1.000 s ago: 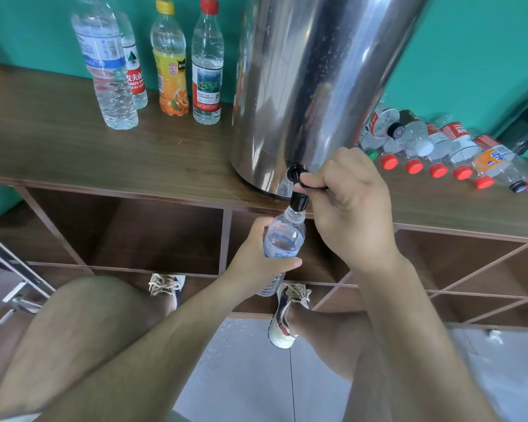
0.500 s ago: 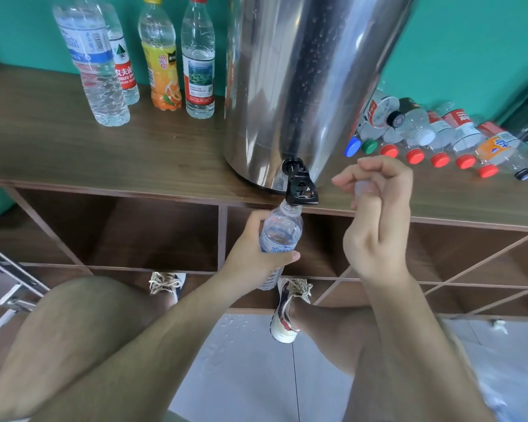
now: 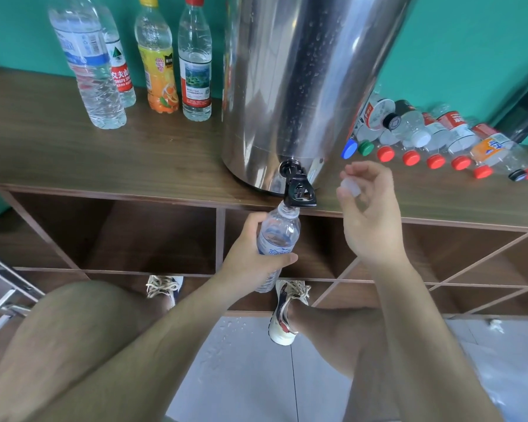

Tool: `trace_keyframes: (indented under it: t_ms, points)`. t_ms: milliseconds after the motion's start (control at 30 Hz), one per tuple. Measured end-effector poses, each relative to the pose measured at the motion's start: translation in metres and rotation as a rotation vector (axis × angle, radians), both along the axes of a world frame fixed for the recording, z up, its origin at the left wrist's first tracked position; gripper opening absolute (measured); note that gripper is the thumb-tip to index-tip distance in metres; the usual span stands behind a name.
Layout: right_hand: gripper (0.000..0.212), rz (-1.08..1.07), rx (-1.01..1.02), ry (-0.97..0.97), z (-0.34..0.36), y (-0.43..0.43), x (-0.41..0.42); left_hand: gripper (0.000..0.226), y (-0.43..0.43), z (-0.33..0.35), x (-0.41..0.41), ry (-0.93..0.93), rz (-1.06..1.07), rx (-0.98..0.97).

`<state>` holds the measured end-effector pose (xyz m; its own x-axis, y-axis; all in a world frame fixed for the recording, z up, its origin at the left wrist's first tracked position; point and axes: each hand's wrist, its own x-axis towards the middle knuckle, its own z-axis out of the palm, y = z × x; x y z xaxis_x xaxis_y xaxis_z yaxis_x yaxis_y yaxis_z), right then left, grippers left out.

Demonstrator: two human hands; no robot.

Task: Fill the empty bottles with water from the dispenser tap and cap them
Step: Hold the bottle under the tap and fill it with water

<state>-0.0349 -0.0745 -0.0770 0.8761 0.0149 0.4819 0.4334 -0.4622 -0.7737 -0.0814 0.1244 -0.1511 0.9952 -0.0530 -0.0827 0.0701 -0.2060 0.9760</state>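
Gripping a clear ribbed bottle (image 3: 276,236) beneath the tap (image 3: 299,190), left hand (image 3: 250,257) — right hand (image 3: 372,220) pinching white cap (image 3: 349,187).

Shorts: plain olive-khaki shorts (image 3: 73,345) covered the left thigh.
Left shoe: the left shoe (image 3: 164,289) was a cream sneaker with pale laces and dark blue trim.
Right shoe: the right shoe (image 3: 284,312) was a cream sneaker with pale laces and red and navy side panels.
Arms: bare.
Hands: the left hand (image 3: 250,257) and right hand (image 3: 369,214) were bare.

Silver dispenser (image 3: 287,86) and black tap (image 3: 299,194) are gleaming against teal wall (image 3: 454,41); white cap (image 3: 349,187), blue-labelled bottle (image 3: 278,236), brown wood-grain surface (image 3: 73,153).
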Motion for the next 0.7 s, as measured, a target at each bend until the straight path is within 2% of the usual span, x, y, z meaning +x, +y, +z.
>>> trace_keyframes:
  t_ms: [100,233,367,500,567,700]
  points:
    - [0.034,-0.119,0.004,0.144,-0.005,-0.006,0.014,0.069,0.0,0.0,0.0,-0.001,0.0,0.008]
    - [0.033,-0.204,-0.095,0.211,-0.012,-0.01,0.031,0.069,-0.002,0.002,-0.001,-0.008,0.003,0.009]
    - [0.026,-0.212,-0.114,0.262,-0.017,-0.01,0.036,0.071,-0.002,0.0,0.0,-0.002,0.01,0.012]
    - [0.029,-0.178,-0.105,0.283,-0.02,-0.013,0.036,0.071,-0.002,-0.001,0.0,-0.007,0.015,0.013]
    - [0.026,-0.199,-0.123,0.23,-0.016,-0.013,0.03,0.07,-0.001,-0.001,0.0,-0.013,0.013,0.008]
    - [0.009,-0.176,-0.048,-0.059,0.025,0.003,-0.006,0.071,0.0,0.0,0.0,-0.005,0.01,-0.015]
